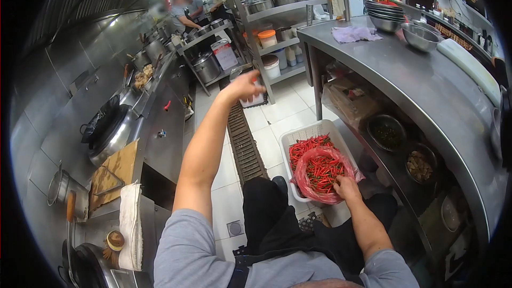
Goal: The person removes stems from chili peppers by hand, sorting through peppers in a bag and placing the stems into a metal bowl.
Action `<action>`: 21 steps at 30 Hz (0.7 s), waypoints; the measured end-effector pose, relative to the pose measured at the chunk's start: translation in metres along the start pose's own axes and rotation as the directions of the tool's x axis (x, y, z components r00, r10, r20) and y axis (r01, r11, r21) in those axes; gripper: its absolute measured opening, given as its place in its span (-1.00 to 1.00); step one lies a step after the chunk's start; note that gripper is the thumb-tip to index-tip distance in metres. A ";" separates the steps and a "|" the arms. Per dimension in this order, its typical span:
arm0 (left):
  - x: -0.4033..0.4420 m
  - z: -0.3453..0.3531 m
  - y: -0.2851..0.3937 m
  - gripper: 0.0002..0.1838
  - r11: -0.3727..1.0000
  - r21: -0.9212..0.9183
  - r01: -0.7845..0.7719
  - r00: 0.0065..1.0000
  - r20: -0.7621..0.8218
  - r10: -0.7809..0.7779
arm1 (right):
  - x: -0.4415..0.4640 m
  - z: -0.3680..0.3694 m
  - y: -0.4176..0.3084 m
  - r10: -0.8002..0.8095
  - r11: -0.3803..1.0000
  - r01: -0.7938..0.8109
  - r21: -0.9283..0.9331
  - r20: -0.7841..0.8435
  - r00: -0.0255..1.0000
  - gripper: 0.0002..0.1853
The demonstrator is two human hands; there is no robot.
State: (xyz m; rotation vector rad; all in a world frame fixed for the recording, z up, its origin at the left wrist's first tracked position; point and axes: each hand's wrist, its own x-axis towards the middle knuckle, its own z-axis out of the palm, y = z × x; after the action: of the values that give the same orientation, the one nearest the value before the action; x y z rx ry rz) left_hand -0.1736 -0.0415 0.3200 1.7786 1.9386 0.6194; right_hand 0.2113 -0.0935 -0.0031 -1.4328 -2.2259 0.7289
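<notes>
My left hand (pixel 246 88) is raised out in front of me over the floor drain, fingers partly bent and apart, with no object I can make out in it. At the right side of an open pink plastic bag (pixel 302 181), my right hand (pixel 348 188) has its fingers drawn together on the red chili peppers (pixel 324 173); exactly what sits between the fingertips is partly hidden. The bag, full of chilies, rests in a white plastic basket (pixel 285 141) on the floor. More loose chilies (pixel 306 145) lie in the basket behind the bag.
A steel worktable (pixel 362 56) curves along my right, with bowls (pixel 421 37) on top and a lower shelf. Woks (pixel 109 133) and stoves line the left. A drain grate (pixel 242 141) runs along the tiled floor. Shelving (pixel 282 8) stands ahead; people (pixel 184 13) work at the back.
</notes>
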 end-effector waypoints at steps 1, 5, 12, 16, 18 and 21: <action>0.017 -0.004 0.002 -0.17 0.998 0.059 0.036 0.985 -0.171 -0.025 | -0.001 -0.003 -0.002 0.018 1.000 -0.018 -0.006 0.035 0.999 -0.76; 0.053 -0.028 0.030 -0.36 0.980 0.019 0.200 0.876 -0.452 -0.170 | -0.005 -0.007 -0.001 0.049 0.999 -0.050 0.003 0.043 0.998 -0.76; -0.067 0.003 0.126 -0.79 0.750 -0.158 -0.642 0.758 -0.275 0.591 | -0.006 -0.005 0.007 0.036 0.999 -0.037 0.005 0.033 0.999 -0.78; -0.185 0.018 0.191 -0.75 0.447 0.331 -0.831 0.411 -0.176 0.895 | -0.003 -0.007 0.005 0.047 0.999 -0.047 0.011 0.030 0.998 -0.78; -0.225 0.021 0.211 -0.66 0.340 0.533 -0.775 0.348 -0.090 0.933 | -0.006 -0.005 0.006 0.041 0.999 -0.041 0.017 0.028 0.999 -0.77; -0.270 0.025 0.244 -0.62 0.414 0.571 -0.709 0.454 -0.081 0.888 | -0.003 -0.006 0.005 0.025 1.000 -0.025 0.008 0.012 1.000 -0.77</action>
State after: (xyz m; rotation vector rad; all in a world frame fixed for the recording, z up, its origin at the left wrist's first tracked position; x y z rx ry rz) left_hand 0.0588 -0.2913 0.4488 3.2062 1.2978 0.9006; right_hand 0.2194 -0.0933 -0.0017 -1.4590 -2.2153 0.7556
